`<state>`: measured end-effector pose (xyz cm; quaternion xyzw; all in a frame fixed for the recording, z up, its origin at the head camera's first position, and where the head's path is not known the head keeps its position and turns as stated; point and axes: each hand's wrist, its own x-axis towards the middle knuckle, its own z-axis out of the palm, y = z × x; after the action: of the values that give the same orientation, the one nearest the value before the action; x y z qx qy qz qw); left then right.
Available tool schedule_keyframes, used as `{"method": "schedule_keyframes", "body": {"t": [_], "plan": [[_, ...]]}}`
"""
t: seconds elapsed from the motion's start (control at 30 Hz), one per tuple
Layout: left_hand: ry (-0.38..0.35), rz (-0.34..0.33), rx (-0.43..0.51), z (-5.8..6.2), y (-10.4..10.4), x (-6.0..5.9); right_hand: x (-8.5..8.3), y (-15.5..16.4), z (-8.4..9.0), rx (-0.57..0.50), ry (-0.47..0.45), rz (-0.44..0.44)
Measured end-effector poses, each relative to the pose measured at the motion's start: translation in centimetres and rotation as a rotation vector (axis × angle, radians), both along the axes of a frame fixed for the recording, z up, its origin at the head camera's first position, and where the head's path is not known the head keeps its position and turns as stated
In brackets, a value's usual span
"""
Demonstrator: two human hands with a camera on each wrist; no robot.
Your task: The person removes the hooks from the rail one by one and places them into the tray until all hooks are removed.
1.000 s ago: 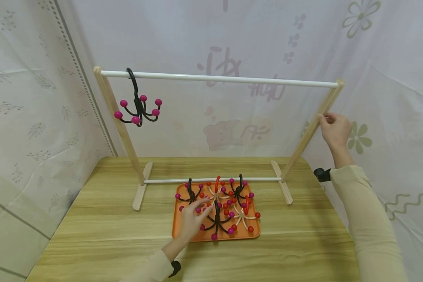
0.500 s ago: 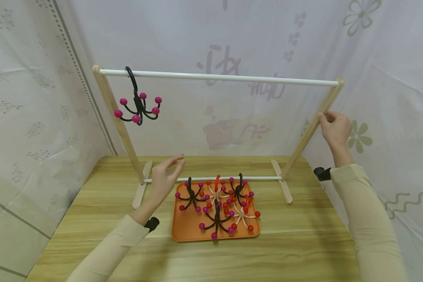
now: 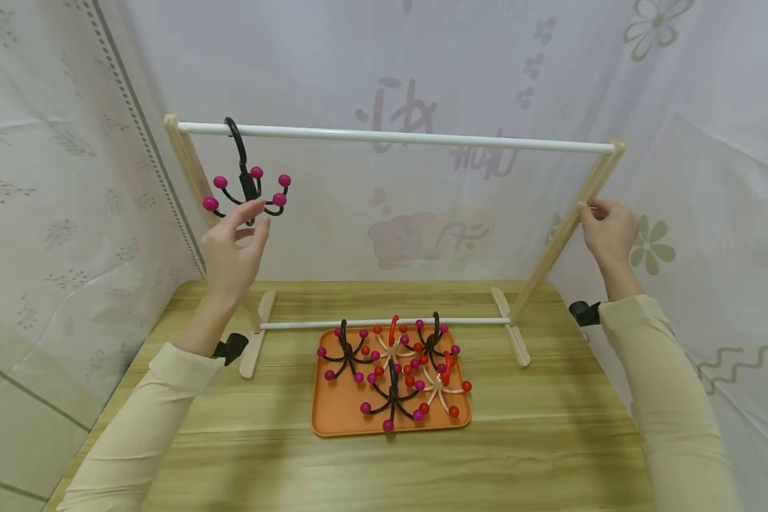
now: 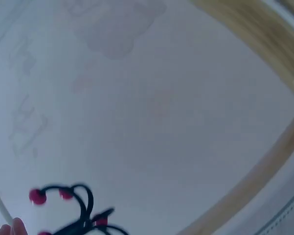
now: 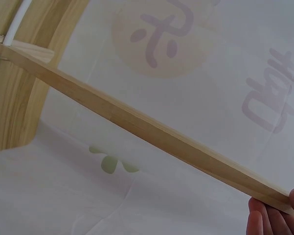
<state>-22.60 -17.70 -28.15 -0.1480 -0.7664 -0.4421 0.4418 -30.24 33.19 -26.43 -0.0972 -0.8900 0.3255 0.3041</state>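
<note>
A black multi-arm hook point(image 3: 248, 186) with magenta ball tips hangs from the white top rail point(image 3: 390, 137) of a wooden rack, near its left end. My left hand point(image 3: 230, 256) is raised in front of it, thumb and fingers apart, fingertips overlapping its lower arms in the head view. In the left wrist view those fingertips point(image 4: 19, 227) show at the bottom left, beside the dark hook arms with their magenta balls point(image 4: 37, 197). My right hand point(image 3: 611, 231) pinches the rack's right wooden post point(image 5: 137, 127) between thumb and fingers, partway up.
On the wooden table point(image 3: 518, 441), an orange tray point(image 3: 342, 419) holds several more hooks: black ones point(image 3: 393, 395) with magenta balls and white ones point(image 3: 439, 387) with red tops and balls. The rack's lower white bar point(image 3: 294, 325) runs just behind the tray. Patterned curtains surround the table.
My left hand has left the tray and moved up and left to the hanging hook. The right hand stays on the post.
</note>
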Motion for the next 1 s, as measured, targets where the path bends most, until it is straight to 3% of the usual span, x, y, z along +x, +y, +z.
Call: {"method": "schedule_keyframes", "body": {"t": [0.2, 0.43, 0.63, 0.83, 1.0], "plan": [[-0.048, 0.129, -0.007, 3.0, -1.7, -0.9, 0.0, 0.0, 0.1, 0.005, -0.002, 0.001], [-0.221, 0.264, -0.092, 5.3, -2.6, -2.0, 0.0, -0.1, 0.1, -0.012, -0.030, -0.003], [-0.352, 0.262, -0.107, 6.6, -2.6, -2.7, 0.0, -0.1, 0.2, -0.012, -0.013, 0.006], [-0.416, 0.269, -0.118, 7.5, -2.5, -3.4, 0.0, -0.1, 0.2, -0.003, -0.009, 0.001], [-0.420, 0.283, -0.119, 8.0, -2.3, -4.1, 0.0, -0.1, 0.2, -0.005, -0.032, 0.001]]}}
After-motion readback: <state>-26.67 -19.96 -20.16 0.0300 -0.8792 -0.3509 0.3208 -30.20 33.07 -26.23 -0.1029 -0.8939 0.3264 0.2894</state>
